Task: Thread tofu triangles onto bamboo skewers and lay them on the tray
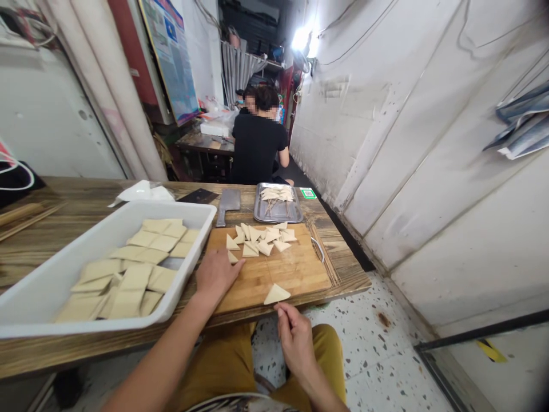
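On the wooden cutting board (300,269) lies a loose heap of pale tofu-sheet triangles (257,237). My left hand (217,274) rests at the board's left edge, its thumb and fingers around one triangle (232,258) that they partly cover. Over the board's front edge, my right hand (294,329) pinches a thin wooden skewer (278,304), mostly hidden by the fingers. A single tofu triangle (277,293) sits on the skewer's tip. Left of the board, a white plastic tub (195,252) contains many tofu squares (132,280).
Behind the board are a cleaver (229,205) and a metal tray (278,216) with skewered triangles. Bare skewers (326,254) lie along the board's right side, by its metal handle (318,250). Farther back, a person in black (259,143) sits near another table. A white wall (412,114) borders the right.
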`<state>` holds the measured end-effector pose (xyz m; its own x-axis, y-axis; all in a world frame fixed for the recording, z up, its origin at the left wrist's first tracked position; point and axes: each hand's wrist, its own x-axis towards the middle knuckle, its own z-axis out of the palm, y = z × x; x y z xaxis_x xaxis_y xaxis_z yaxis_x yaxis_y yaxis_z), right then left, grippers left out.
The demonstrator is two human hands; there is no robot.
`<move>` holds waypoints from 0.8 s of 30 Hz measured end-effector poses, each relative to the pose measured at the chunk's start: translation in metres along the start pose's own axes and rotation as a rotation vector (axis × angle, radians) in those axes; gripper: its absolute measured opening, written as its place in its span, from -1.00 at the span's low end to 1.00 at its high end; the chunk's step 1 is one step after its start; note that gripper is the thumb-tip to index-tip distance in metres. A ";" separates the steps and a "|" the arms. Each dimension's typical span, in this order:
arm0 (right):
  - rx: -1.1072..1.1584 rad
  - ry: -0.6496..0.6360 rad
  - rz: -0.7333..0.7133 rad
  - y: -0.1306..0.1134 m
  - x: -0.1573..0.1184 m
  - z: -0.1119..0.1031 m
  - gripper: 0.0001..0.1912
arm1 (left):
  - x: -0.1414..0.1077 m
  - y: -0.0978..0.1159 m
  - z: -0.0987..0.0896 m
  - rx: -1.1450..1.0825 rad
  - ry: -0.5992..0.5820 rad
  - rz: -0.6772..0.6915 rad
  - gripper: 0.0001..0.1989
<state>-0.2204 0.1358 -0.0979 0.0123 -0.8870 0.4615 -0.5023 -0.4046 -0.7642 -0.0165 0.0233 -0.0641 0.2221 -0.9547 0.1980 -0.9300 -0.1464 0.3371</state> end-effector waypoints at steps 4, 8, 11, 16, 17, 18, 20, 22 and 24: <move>0.002 -0.017 0.009 0.001 0.000 0.001 -0.70 | -0.002 -0.010 0.000 -0.035 -0.072 0.097 -0.54; 0.006 -0.060 0.023 0.000 0.000 0.003 -0.70 | -0.005 -0.020 0.002 -0.126 -0.134 0.221 -0.60; 0.006 -0.087 0.021 0.000 -0.001 0.005 -0.70 | -0.005 -0.022 0.001 -0.189 -0.112 0.200 -0.68; 0.013 -0.131 0.016 -0.001 -0.004 0.005 -0.71 | -0.005 -0.019 -0.005 -0.356 -0.087 0.217 -0.78; 0.011 -0.143 0.015 -0.001 -0.004 0.005 -0.70 | -0.005 -0.018 -0.006 -0.421 -0.109 0.194 -0.77; 0.007 -0.154 0.015 -0.001 -0.005 0.005 -0.71 | -0.006 -0.017 -0.005 -0.514 -0.144 0.156 -0.73; -0.002 -0.172 0.014 -0.001 -0.005 0.005 -0.71 | -0.006 -0.014 -0.002 -0.772 -0.218 0.048 -0.60; -0.005 -0.185 0.017 -0.001 -0.005 0.005 -0.70 | -0.007 -0.010 0.000 -1.064 -0.253 -0.074 -0.52; 0.003 -0.190 0.021 -0.002 -0.005 0.005 -0.70 | -0.009 -0.004 0.000 -1.305 -0.291 -0.215 -0.60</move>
<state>-0.2149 0.1401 -0.1009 0.1654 -0.9212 0.3522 -0.5018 -0.3861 -0.7740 -0.0148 0.0325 -0.0676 0.1060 -0.9878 -0.1144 0.1045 -0.1034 0.9891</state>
